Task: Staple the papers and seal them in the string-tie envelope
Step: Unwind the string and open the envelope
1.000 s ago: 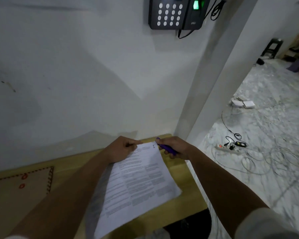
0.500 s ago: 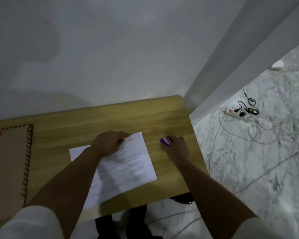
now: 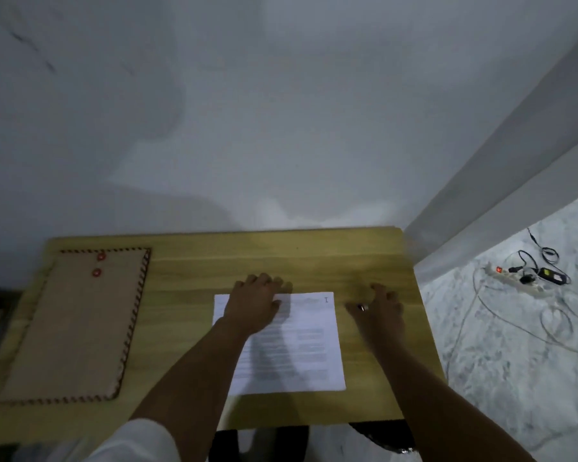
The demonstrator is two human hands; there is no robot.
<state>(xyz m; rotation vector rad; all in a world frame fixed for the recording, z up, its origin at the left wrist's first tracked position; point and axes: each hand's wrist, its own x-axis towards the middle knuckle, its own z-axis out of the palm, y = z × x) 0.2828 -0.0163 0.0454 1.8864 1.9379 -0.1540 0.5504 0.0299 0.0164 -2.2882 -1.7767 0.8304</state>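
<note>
We see the papers point(image 3: 301, 341) lying flat on the wooden table point(image 3: 187, 285), right of centre, with a small staple mark point(image 3: 326, 299) at their far right corner. Our left hand point(image 3: 256, 303) rests palm-down on the far left part of the sheets, fingers fairly straight and reaching past the far edge onto the table; it grips nothing. Our right hand point(image 3: 379, 310) is just right of the papers, over the table, fingers spread and loosely bent. A small dark and silver bit point(image 3: 362, 307) shows at its thumb side, blurred; we can't tell what it is or whether the hand holds it. The string-tie envelope point(image 3: 77, 325) lies flat at the left end of the table, well apart from the papers, its two red discs point(image 3: 99, 264) at the far end. Right of the table, a power strip point(image 3: 514, 278) with cables lies on the marble floor point(image 3: 514, 361).
</note>
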